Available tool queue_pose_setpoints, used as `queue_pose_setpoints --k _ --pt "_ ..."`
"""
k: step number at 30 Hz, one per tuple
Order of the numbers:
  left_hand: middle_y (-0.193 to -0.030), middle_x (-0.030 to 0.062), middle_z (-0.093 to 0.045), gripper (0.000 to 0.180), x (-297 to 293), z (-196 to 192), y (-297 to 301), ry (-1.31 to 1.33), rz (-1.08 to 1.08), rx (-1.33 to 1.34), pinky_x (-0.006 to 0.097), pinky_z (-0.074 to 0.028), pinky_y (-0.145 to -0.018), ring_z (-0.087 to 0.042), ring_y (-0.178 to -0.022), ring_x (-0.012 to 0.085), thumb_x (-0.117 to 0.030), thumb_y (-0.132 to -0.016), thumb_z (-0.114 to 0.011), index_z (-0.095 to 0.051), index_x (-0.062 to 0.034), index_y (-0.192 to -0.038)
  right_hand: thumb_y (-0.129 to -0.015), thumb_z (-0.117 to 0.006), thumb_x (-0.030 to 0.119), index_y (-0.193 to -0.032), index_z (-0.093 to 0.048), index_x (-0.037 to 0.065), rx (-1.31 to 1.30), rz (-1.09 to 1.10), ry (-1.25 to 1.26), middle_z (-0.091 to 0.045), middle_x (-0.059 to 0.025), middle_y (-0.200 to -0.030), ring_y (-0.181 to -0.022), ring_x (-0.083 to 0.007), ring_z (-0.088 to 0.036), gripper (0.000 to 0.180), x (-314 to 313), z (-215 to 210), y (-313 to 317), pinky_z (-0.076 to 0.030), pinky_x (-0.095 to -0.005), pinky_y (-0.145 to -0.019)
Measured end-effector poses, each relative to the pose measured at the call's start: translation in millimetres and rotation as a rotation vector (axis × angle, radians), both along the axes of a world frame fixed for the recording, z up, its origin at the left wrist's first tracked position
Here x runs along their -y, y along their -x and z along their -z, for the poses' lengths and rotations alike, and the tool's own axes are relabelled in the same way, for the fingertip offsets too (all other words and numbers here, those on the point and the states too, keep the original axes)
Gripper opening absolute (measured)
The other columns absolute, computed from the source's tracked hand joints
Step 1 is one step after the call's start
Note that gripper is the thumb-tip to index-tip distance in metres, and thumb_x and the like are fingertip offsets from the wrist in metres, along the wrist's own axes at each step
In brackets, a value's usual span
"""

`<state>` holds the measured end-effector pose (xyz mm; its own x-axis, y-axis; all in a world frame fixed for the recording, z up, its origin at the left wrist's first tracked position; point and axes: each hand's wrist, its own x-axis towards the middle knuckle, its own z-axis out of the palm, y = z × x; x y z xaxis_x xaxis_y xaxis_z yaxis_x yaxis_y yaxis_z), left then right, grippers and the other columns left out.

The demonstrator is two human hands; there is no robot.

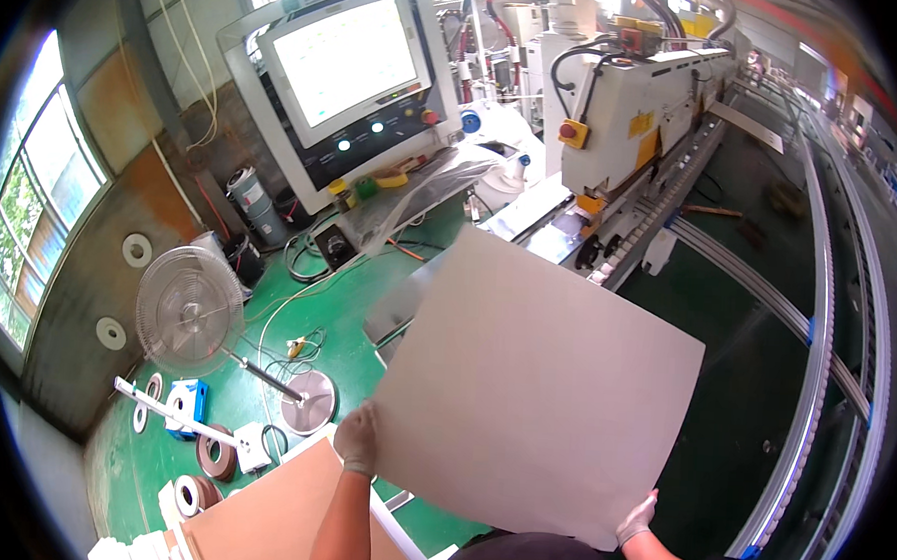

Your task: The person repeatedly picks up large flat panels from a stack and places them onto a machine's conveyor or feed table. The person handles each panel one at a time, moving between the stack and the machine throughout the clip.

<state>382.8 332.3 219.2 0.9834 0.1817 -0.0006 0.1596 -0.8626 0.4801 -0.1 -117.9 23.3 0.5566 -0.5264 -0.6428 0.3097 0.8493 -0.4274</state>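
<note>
A large square grey-beige panel (539, 389) spans the space in front of me, held up off the floor and slightly turned. My left hand (357, 439), in a pale glove, grips its left edge near the lower corner. At the panel's lower right corner, my gloved right hand (637, 518) is closed on the edge. The fingers of both hands are partly hidden by the panel. Its far corner reaches toward the infeed of a long white edge-banding machine (615, 137), over or near the metal bed (531, 216); contact there cannot be made out.
A stack of brown boards (278, 508) lies at lower left. Beyond it stand a floor fan (189, 309) and rolls of edge tape (197, 494). A control screen (348, 60) rises at upper left. Roller rails (814, 396) run along the right. Cables (310, 349) lie on the green floor.
</note>
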Motion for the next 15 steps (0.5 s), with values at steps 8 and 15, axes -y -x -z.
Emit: queue_pose_setpoints --k 8,15 --pt "-0.106 0.0207 -0.075 0.070 121.4 -10.7 -84.8 -0.176 0.275 -0.073 0.054 -0.054 -0.087 -0.071 -0.101 0.0449 -0.067 -0.103 -0.033 -0.078 -0.0127 -0.103 -0.107 -0.022 0.066 -0.154 -0.048 0.011 -0.038 0.166 -0.151 -0.054 -0.0117 -0.152 -0.138 -0.0368 -0.052 0.077 -23.1 -11.0 19.3 -0.044 -0.0559 -0.115" --pt "-0.106 0.0218 -0.075 0.066 155.8 -1.3 -142.9 -0.157 0.378 -0.027 0.055 -0.054 -0.088 -0.071 -0.102 0.0436 -0.063 -0.102 -0.039 -0.076 -0.0085 -0.099 -0.105 -0.034 0.065 -0.152 -0.050 0.010 0.137 0.093 -0.112 -0.055 -0.0129 -0.152 -0.137 -0.0379 -0.053 0.074 -26.9 9.9 15.2 -0.045 -0.0562 -0.113"
